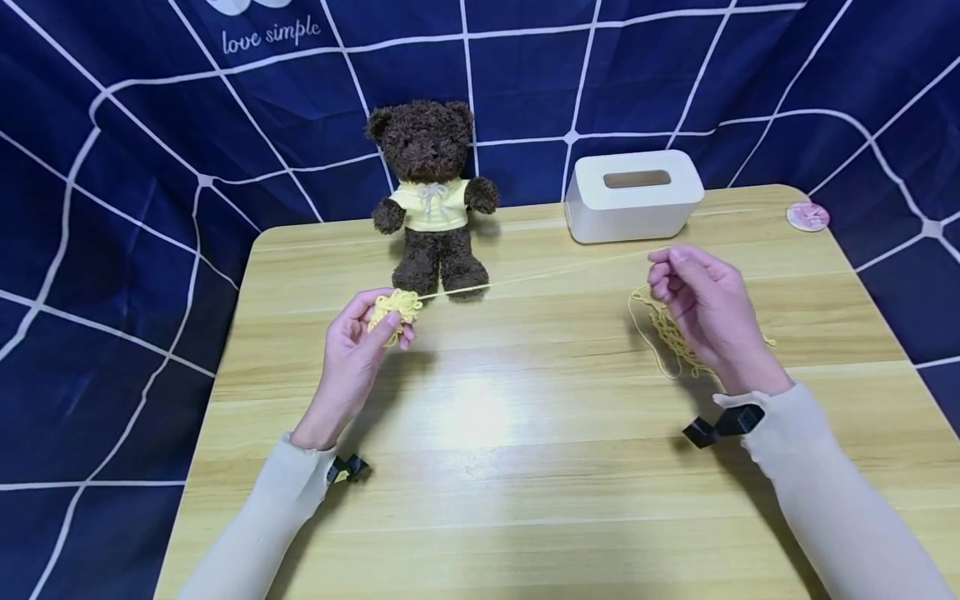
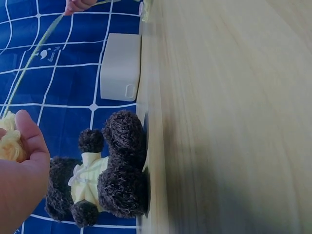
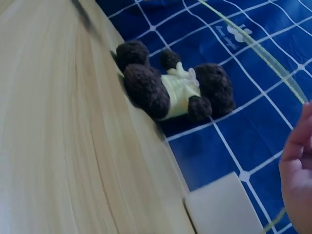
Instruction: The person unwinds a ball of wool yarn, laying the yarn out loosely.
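A bundle of yellow yarn [image 1: 406, 305] is gripped in my left hand [image 1: 352, 354], the thumb pressed over its front. From it a single strand [image 1: 525, 277] runs taut across to my right hand [image 1: 708, 312], which pinches it between thumb and fingertips above the table. Beneath the right hand lies a loose heap of yellow yarn [image 1: 671, 333], partly hidden by that hand and wrist. In the left wrist view the bundle [image 2: 10, 144] shows only in part, at the left edge. The strand [image 3: 258, 48] slants down to the fingertips in the right wrist view.
A brown teddy bear [image 1: 435, 208] in a yellow shirt stands at the back of the wooden table [image 1: 480, 500]. Right of it is a white tissue box [image 1: 637, 204]. A round pink coaster-like disc [image 1: 807, 217] lies at the back right corner. Blue gridded cloth [image 1: 525, 100] hangs behind.
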Action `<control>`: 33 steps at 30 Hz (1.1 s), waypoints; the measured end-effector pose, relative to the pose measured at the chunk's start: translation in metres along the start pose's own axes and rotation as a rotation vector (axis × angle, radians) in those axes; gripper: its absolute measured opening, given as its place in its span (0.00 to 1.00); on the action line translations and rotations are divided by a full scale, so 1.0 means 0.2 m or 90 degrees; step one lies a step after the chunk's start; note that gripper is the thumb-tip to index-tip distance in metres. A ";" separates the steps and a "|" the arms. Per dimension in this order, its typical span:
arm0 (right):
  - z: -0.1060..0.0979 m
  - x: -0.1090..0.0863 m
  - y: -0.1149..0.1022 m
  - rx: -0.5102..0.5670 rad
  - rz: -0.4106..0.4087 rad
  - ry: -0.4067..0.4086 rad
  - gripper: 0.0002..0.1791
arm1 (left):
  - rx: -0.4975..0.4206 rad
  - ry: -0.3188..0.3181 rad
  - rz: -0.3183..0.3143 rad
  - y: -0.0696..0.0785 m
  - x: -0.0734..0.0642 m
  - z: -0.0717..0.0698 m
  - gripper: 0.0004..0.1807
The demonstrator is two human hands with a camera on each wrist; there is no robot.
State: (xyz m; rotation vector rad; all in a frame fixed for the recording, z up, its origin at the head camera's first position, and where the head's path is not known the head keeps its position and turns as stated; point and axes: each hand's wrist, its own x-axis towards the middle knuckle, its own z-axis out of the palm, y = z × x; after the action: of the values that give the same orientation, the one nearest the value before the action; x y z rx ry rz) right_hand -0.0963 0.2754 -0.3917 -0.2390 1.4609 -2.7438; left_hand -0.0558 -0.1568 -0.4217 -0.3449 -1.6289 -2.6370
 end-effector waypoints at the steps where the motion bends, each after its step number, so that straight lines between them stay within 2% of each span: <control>1: -0.01 0.00 -0.01 0.022 -0.010 0.011 0.12 | 0.002 0.005 -0.001 0.00 0.00 0.00 0.16; 8: -0.09 -0.02 -0.08 0.119 -0.086 0.092 0.10 | 0.001 0.047 0.007 0.00 0.00 -0.01 0.15; 14: -0.18 -0.02 -0.16 0.182 -0.138 0.161 0.10 | 0.000 0.039 -0.001 0.00 0.00 -0.02 0.15; 19: -0.25 -0.01 -0.22 0.208 -0.152 0.190 0.10 | 0.009 0.025 -0.012 0.00 -0.01 -0.02 0.16; 26: -0.31 -0.01 -0.22 0.196 -0.150 0.208 0.09 | -0.010 0.046 0.005 0.00 0.00 -0.02 0.14; 29: -0.32 -0.02 -0.21 0.195 -0.150 0.220 0.09 | -0.019 0.035 0.002 0.00 -0.01 -0.02 0.14; 33: -0.34 -0.01 -0.21 0.210 -0.152 0.231 0.09 | -0.016 -0.015 -0.023 0.01 -0.01 -0.04 0.19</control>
State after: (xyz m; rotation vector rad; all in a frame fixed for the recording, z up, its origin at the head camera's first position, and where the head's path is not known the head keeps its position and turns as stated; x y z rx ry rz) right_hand -0.1016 0.3547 -0.3941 0.1073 1.0589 -3.3025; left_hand -0.0546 -0.1653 -0.4249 -0.3518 -1.6265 -2.6920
